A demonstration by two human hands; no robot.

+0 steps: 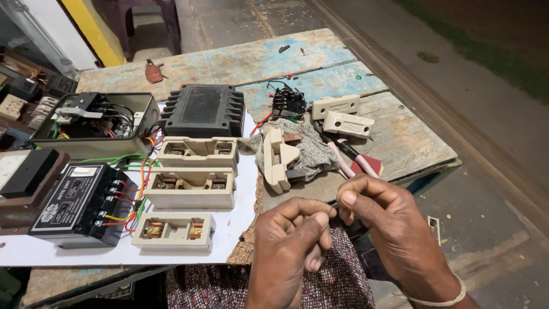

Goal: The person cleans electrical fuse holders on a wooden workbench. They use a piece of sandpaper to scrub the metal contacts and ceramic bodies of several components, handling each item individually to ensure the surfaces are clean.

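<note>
Both my hands meet just off the desk's [400,143] near edge — left hand [291,240] and right hand [383,220] pinching a thin wire [334,207] between fingertips, steadying it — cream fuse holders [191,186] nearby.

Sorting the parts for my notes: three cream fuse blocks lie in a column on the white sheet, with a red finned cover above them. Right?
Not quite: the finned cover is black, not red. The head view shows it above the three cream fuse blocks on the white sheet.
</note>
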